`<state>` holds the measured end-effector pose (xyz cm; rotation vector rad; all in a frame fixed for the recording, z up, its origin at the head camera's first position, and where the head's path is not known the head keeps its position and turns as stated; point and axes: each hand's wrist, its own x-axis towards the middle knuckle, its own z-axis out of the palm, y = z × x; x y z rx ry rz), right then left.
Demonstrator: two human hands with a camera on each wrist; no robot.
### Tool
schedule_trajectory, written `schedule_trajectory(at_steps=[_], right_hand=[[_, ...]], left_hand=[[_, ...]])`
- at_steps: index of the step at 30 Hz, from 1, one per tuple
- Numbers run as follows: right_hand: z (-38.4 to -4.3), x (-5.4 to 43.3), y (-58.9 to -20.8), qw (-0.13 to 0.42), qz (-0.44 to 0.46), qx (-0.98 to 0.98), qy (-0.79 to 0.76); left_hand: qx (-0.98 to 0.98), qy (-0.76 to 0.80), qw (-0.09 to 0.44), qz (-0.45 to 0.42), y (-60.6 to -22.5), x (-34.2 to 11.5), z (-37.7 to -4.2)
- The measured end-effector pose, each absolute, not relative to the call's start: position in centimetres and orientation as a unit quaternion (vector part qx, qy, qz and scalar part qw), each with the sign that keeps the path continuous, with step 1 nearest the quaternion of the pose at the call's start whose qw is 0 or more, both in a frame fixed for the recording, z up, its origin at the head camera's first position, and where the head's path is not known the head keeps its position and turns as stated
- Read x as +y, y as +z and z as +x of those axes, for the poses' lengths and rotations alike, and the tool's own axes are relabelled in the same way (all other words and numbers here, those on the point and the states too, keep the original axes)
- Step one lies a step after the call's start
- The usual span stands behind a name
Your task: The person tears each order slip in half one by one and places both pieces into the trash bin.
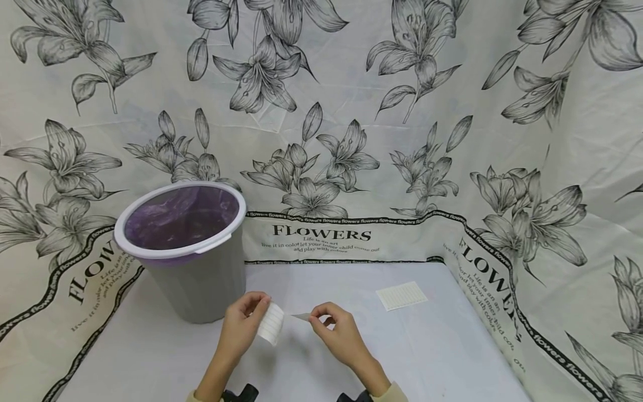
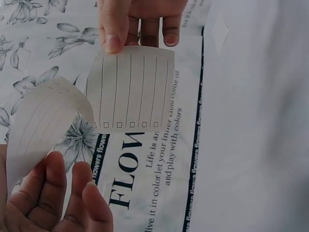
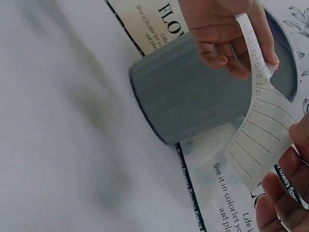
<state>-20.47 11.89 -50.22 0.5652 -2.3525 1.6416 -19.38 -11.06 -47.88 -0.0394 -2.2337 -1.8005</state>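
Bare hands, left hand (image 1: 244, 326) and right hand (image 1: 342, 338) near each other, both pinching, forearms (image 1: 217, 369) angled inward.

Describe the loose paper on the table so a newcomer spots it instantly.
On the white table, look past the right hand toward the far right corner. A pale, rectangular paper lies flat there; unlike the held paper, no hand touches it.
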Motion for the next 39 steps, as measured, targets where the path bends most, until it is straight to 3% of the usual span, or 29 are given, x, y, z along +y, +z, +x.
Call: schedule_trajectory(at_steps=[11, 39], right_hand=[[-20.44, 12.3, -50.18, 0.137, 0.213, -0.795, 0.551], [-20.63, 12.85, -50.7, 0.14, 0.222, -0.798, 0.542]], left_hand=[[-0.746, -0.655, 0.124, 0.004, -47.77, -11.28, -19.3], [-0.747, -0.65, 0.139, 0.011, -47.97, -11.73, -19.24]])
